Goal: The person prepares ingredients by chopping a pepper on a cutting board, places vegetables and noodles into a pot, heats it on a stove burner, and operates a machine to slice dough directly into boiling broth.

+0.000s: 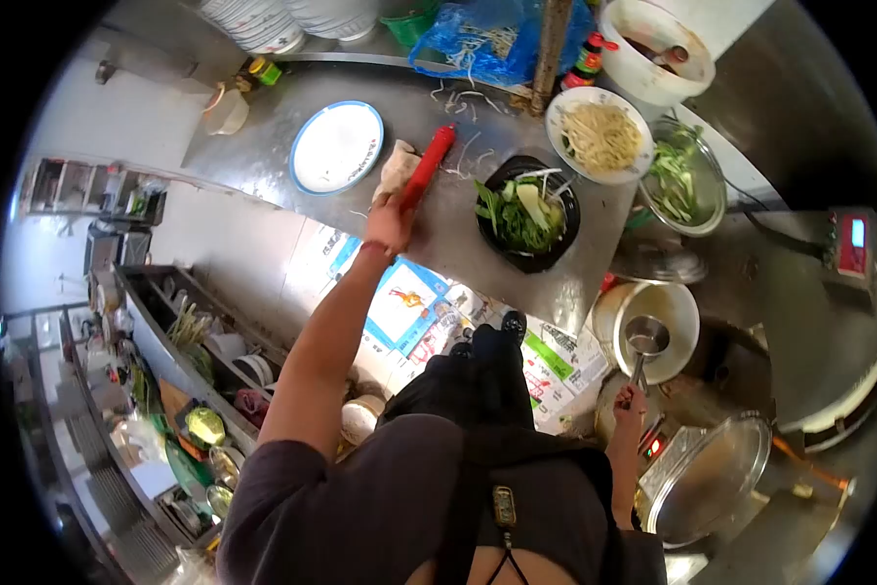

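left hand (pixel 388 226): clamped on one red tube (pixel 429 166)
right hand (pixel 630 401): clamped on one ladle (pixel 647 335)
counter (pixel 429 234): two plates (pixel 337 147), one black bowl (pixel 540 263)

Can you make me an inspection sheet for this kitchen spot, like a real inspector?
Surface: metal counter, with pale strands scattered on it.
Job's things: ladle over the white bucket; greens in the black bowl; blue-rimmed plate with no food on it.
Clutter: crumpled cloth beside the red stick; blue bag at the back.
Grippers: none, just hands. Left hand touches the red stick, grip unclear; right hand holds the ladle's handle.
Cables: dark cable by the box with a lit display.
Surroundings: printed sheets on the floor.
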`<act>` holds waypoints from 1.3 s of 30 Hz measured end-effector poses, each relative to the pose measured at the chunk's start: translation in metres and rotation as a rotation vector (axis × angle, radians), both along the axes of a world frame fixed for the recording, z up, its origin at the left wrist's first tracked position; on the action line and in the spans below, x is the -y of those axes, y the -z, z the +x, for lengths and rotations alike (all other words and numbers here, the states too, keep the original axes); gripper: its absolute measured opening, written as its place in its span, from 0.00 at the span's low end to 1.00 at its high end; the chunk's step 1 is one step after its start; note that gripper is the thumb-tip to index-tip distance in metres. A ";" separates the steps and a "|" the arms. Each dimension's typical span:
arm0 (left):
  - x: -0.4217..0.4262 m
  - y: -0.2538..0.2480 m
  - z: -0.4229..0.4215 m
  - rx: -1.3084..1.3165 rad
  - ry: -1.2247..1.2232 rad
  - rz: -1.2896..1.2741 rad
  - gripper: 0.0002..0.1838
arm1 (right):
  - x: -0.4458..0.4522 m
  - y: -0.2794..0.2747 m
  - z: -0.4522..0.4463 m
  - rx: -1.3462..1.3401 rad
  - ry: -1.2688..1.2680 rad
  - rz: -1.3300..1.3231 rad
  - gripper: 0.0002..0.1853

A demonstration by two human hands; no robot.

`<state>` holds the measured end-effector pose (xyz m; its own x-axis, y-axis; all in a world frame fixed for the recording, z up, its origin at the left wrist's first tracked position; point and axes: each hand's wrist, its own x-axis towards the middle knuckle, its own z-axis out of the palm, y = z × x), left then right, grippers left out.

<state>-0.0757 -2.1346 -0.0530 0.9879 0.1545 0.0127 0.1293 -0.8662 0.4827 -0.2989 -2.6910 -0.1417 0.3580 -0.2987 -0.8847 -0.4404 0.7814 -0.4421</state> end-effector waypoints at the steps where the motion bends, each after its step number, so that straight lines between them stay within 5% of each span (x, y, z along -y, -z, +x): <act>1: 0.008 0.004 0.020 -0.079 -0.038 0.100 0.22 | 0.011 0.015 0.006 -0.044 0.064 0.075 0.13; 7: 0.028 0.008 0.073 -0.414 -0.200 0.249 0.27 | 0.034 0.067 0.033 -0.194 0.127 0.115 0.08; 9: 0.013 0.019 0.068 -0.261 -0.226 0.131 0.25 | 0.030 0.074 0.036 -0.312 0.242 0.109 0.07; 12: -0.001 -0.028 0.045 -0.165 -0.215 -0.117 0.20 | 0.038 0.090 0.040 -0.369 0.123 0.054 0.07; 16: -0.045 -0.079 -0.020 0.201 -0.280 -0.269 0.21 | -0.005 0.044 0.057 -0.430 -0.326 -0.031 0.08; 24: -0.175 -0.063 -0.270 0.158 -0.718 -0.524 0.21 | -0.238 0.034 0.113 -0.259 -1.464 -0.247 0.09; 28: -0.212 -0.034 -0.417 0.088 -1.067 -0.542 0.26 | -0.412 0.024 0.129 0.053 -2.007 -0.394 0.10; 31: -0.229 -0.063 -0.494 0.116 -1.306 -0.492 0.26 | -0.564 0.001 0.142 0.444 -2.308 -0.489 0.10; 34: -0.239 -0.062 -0.550 0.231 -1.505 -0.504 0.25 | -0.733 -0.025 0.145 0.912 -2.456 -0.520 0.08; 35: -0.242 -0.054 -0.562 0.299 -1.566 -0.529 0.23 | -0.786 0.012 0.157 0.866 -2.424 -0.483 0.11; 38: -0.255 -0.056 -0.576 0.486 -1.647 -0.719 0.19 | -0.934 -0.097 0.064 1.749 -2.356 -0.499 0.12; 39: -0.259 -0.059 -0.575 0.494 -1.665 -0.727 0.19 | -0.977 -0.116 0.036 1.806 -2.474 -0.420 0.12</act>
<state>-0.6503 -1.8756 0.0062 -0.2293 0.9295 -0.2890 0.2639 0.3452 0.9007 -0.2634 -1.7145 -0.0256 -0.1618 0.9862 -0.0352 0.6256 0.0749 -0.7766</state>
